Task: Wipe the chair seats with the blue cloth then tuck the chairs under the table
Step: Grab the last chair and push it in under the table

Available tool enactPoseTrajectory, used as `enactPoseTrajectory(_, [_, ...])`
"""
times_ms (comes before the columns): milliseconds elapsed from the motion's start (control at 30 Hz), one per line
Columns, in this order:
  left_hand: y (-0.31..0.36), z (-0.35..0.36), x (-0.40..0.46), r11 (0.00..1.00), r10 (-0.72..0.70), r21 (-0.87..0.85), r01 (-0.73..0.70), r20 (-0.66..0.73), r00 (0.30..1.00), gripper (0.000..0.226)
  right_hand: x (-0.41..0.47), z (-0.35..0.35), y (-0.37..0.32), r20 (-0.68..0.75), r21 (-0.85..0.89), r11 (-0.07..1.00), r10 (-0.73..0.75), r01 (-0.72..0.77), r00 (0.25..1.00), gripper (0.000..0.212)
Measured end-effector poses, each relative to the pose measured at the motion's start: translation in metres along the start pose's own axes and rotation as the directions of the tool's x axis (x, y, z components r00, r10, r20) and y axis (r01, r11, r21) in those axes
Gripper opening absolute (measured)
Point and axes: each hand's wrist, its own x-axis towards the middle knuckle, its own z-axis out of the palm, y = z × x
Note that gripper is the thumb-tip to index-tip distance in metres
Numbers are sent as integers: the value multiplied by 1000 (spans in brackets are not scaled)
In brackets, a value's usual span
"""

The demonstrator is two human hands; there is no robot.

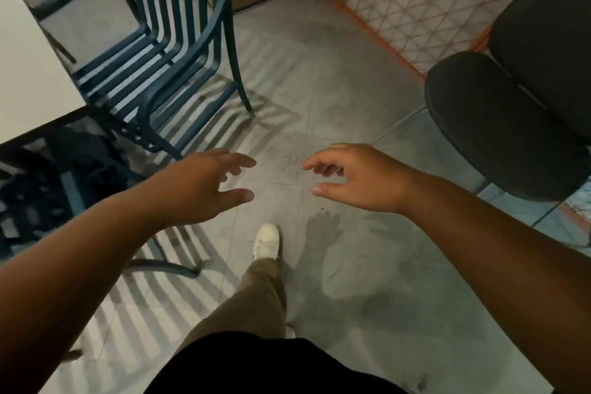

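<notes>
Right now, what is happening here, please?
A person stands on the tiled floor with both hands out in front, fingers spread. The left hand and the right hand are empty; no blue cloth is in view. A slatted metal chair stands at the white table, seat partly under it. A black padded chair stands at the right.

Slatted chair (166, 51) on tiled floor (319, 80)

Bare floor (319, 105) between flanking chairs (166, 67)
</notes>
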Motion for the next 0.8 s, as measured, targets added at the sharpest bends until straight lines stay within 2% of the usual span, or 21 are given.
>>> enactPoseTrajectory(233, [-50,-66,128,998,-51,-41,50,-23,998,77,135,-91,46,13,-17,1000,-25,25,1000,41])
enactPoseTrajectory(400, [-68,-126,215,997,-78,-29,78,-7,997,73,219,-160,73,64,-40,999,-33,36,997,43])
enactPoseTrajectory(500, [-76,-153,261,993,-83,-91,79,-38,996,65,266,-198,92,74,-59,996,-57,61,996,43])
enactPoseTrajectory(633, [-97,-173,322,981,-152,-133,142,-73,986,54,336,-246,120,140,-102,988,-100,115,985,46])
enactPoseTrajectory(800, [-122,-195,400,947,-305,-141,288,-119,945,69,439,-314,158,263,-173,958,-180,230,948,48])
